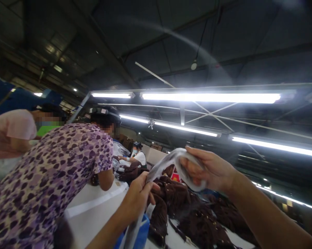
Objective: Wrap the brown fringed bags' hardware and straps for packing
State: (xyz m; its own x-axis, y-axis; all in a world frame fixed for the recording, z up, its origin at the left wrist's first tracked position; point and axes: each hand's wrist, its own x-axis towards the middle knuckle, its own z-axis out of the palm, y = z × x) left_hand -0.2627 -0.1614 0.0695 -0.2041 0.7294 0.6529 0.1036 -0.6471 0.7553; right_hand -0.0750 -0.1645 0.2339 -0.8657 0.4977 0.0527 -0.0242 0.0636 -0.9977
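My right hand (pixel 215 169) is closed around a roll of clear tape (pixel 199 187), with its fingers through the core. A length of tape (pixel 162 165) runs from the roll down to my left hand (pixel 141 193), which pinches it between thumb and fingers. Below that hand the strip hangs on in front of a blue container (pixel 142 232). Beneath both hands lies a heap of dark brown soft items (pixel 181 200) with straps and small metal fittings; their exact kind cannot be made out. A small red tag (pixel 175 177) shows among them.
Close on my left, a person in a patterned shirt (pixel 67 166) leans over the white table (pixel 93 204). Another person in a pale top (pixel 13 131) is at the far left. A masked person (pixel 139 157) works farther back. Tube lights (pixel 210 98) hang overhead.
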